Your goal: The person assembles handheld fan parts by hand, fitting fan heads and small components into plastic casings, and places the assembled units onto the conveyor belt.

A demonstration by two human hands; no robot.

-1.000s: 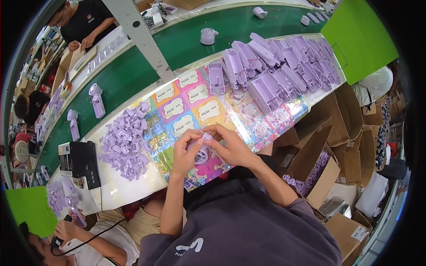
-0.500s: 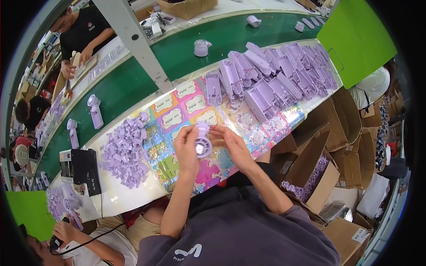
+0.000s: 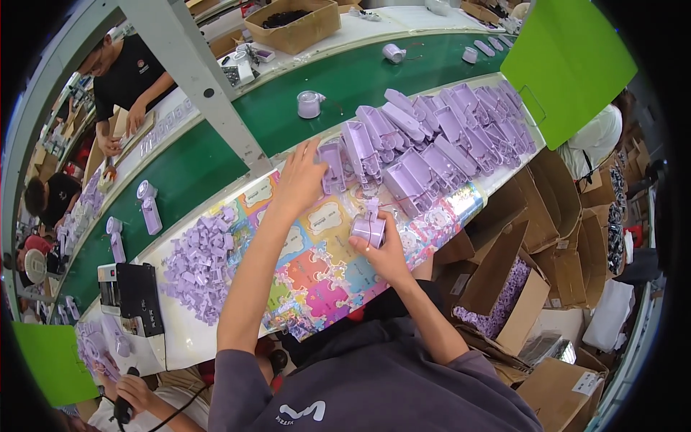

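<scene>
Right, from the head view, your right hand (image 3: pixel 389 253) has its thumb and fingers closed around a round lilac part (image 3: pixel 366 230), keeping it raised above the colourful patterned sheet (image 3: pixel 306 270), its narrow neck pointing up and away from you. Your left hand (image 3: pixel 304 176) reaches further out, fingers extended, its thumb side right at the nearest lilac housing (image 3: pixel 332 167); you can't tell from here whether those fingers grip it. That housing stands at the left end of a crowded group of lilac housings (image 3: pixel 461 133), which lies to the right on the table. To the left of your left forearm sits a heap of small lilac pieces (image 3: pixel 198 259), with a black-and-white device (image 3: pixel 135 299) just beyond it. Across the far edge runs a green belt (image 3: pixel 270 115), bearing another round lilac unit (image 3: pixel 309 105).
</scene>
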